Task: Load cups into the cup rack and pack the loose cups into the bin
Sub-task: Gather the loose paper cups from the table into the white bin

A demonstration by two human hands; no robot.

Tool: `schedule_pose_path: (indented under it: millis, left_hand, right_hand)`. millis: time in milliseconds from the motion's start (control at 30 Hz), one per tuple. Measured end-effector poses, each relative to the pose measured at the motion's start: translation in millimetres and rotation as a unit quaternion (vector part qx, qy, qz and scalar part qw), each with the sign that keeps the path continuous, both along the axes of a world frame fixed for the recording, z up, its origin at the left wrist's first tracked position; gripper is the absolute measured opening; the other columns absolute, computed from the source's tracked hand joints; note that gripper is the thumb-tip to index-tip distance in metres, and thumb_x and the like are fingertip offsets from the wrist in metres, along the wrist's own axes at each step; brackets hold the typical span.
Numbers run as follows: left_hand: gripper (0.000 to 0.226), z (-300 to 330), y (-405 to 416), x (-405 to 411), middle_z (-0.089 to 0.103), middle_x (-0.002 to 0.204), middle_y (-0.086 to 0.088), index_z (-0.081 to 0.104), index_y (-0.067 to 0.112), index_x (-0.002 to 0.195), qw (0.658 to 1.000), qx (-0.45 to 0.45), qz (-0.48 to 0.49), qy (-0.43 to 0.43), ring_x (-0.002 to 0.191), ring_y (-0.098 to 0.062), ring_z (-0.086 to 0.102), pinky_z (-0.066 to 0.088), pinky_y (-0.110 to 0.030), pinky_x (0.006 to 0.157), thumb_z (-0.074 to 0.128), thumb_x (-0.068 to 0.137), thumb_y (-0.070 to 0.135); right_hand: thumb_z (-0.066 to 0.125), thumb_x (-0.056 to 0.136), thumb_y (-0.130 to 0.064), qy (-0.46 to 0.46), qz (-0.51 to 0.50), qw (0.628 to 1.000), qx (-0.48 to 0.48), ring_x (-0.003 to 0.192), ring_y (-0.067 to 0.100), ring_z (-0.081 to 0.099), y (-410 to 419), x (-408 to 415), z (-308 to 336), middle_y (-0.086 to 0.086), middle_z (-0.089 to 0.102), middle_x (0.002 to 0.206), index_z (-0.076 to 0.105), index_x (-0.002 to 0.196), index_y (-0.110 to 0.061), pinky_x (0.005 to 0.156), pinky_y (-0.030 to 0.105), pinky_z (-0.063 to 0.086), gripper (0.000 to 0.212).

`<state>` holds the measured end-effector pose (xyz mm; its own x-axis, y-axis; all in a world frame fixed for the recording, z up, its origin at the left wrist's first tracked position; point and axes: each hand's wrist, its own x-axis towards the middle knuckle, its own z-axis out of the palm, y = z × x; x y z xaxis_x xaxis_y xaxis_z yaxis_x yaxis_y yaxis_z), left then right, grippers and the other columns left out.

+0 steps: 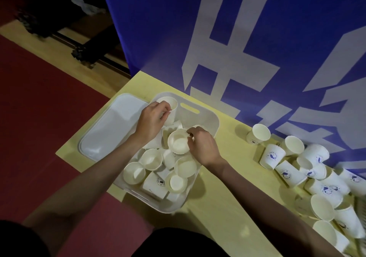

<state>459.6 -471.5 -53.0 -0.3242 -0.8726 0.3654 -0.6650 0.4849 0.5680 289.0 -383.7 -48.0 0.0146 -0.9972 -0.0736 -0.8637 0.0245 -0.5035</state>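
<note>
My left hand (151, 118) pinches a cup (168, 106) at the bin's (214, 122) eleven o'clock; my right hand (202, 145) grips another cup's rim (178, 140): light, crushable paper, so hold gently

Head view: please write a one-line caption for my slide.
Both hands, left hand and right hand, each hold a paper cup over the white bin; loose cups wait nearby.

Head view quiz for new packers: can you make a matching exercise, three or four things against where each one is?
Things:
1. left hand
2. right hand
3. lid
4. loose cups

Places:
A. flat on the table, left of the bin
B. heaped on the table by the blue banner
C. gripping an upright cup at the bin's far corner
D. pinching a cup's rim mid-bin

Pairs: 1-C, 2-D, 3-A, 4-B
</note>
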Motion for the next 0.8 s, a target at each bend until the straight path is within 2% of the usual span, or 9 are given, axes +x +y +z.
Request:
schedule_pose_path:
  millis: [167,267,500,633,733,800]
  left_hand:
    - [0.01,-7.4,-4.1,-1.8,0.069,0.083,-0.006,0.062,0.008,0.088,0.999,0.038,0.0,-0.02,0.08,-0.025,0.064,0.052,-0.042,0.071,0.068,0.081,0.006]
    - [0.011,-10.8,-1.5,-1.5,0.07,0.087,-0.005,0.064,0.009,0.092,0.998,0.04,-0.002,-0.038,0.082,-0.024,0.063,0.052,-0.039,0.071,0.068,0.083,0.015]
    - [0.009,-4.3,9.2,-23.7,0.069,0.089,-0.004,0.063,0.009,0.095,0.998,0.027,-0.039,-0.047,0.089,-0.023,0.061,0.049,-0.035,0.074,0.057,0.089,0.013]
    - [0.009,4.6,14.9,-46.9,0.069,0.089,-0.002,0.062,0.009,0.096,0.997,0.028,-0.072,-0.015,0.088,-0.02,0.061,0.049,-0.035,0.076,0.056,0.089,0.011]
    - [0.009,14.1,21.2,-88.1,0.068,0.089,-0.001,0.062,0.008,0.095,0.99,0.021,-0.137,0.001,0.086,-0.018,0.061,0.046,-0.029,0.076,0.056,0.088,0.007]
    - [0.01,14.8,23.5,-121.5,0.067,0.091,-0.002,0.061,0.009,0.095,0.982,0.032,-0.184,-0.01,0.086,-0.019,0.06,0.047,-0.031,0.076,0.054,0.089,0.008]
  right_hand:
    - [0.048,0.088,-0.009,0.002,-0.026,0.999,-0.039,0.083,0.032,0.062,-0.4,-11.4,2.0,0.01,0.061,0.104,0.06,0.111,-0.01,0.067,0.041,0.052,0.026]
    - [0.048,0.088,-0.01,0.0,-0.029,0.998,-0.052,0.08,0.028,0.062,2.4,-19.5,2.6,0.008,0.062,0.103,0.06,0.109,-0.011,0.066,0.038,0.052,0.024]
    - [0.054,0.084,-0.002,-0.037,-0.086,0.986,-0.139,0.087,0.022,0.055,33.5,-67.4,-6.0,0.007,0.061,0.094,0.063,0.099,-0.008,0.066,0.036,0.05,0.018]
    - [0.055,0.083,0.001,-0.041,-0.13,0.983,-0.124,0.087,0.023,0.056,52.9,-99.9,-20.8,0.008,0.062,0.093,0.065,0.097,-0.006,0.069,0.036,0.05,0.019]
    - [0.055,0.082,0.002,-0.031,-0.191,0.977,-0.092,0.089,0.026,0.056,73.2,-134.8,-35.9,0.01,0.062,0.096,0.064,0.096,-0.006,0.07,0.037,0.051,0.018]
    - [0.056,0.081,0.002,-0.019,-0.226,0.972,-0.068,0.09,0.029,0.057,88.8,-157.4,-46.4,0.012,0.061,0.097,0.064,0.096,-0.005,0.068,0.038,0.051,0.019]
